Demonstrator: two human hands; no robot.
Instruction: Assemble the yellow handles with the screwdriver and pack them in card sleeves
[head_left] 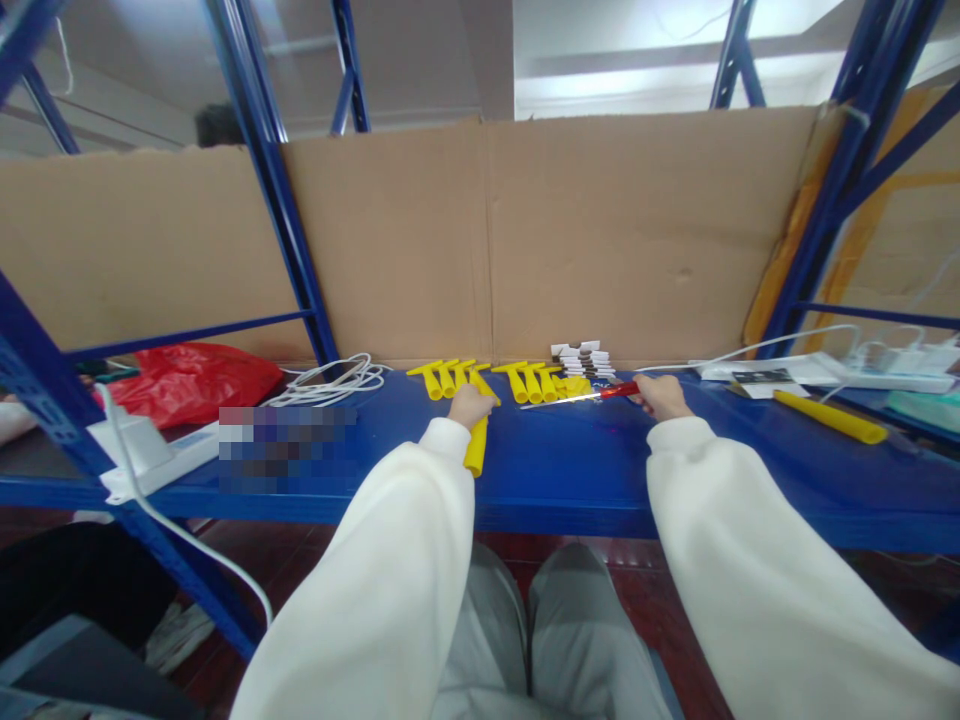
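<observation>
My left hand is closed around a yellow T-shaped plastic handle, whose round grip end points toward me. In my right hand is a screwdriver with a red handle; its thin metal shaft points left across the shelf, apart from the yellow handle. Several similar yellow T-shaped handles lie in a row behind my hands, to both sides of the held one. Small yellow pieces lie just beyond the screwdriver shaft, too small to make out. Behind them is a stack of white and black pieces.
On the right lie a yellow tube-shaped piece and a white power strip. On the left are a coiled white cable, a red plastic bag and another power strip. Cardboard backs the blue shelf between blue posts.
</observation>
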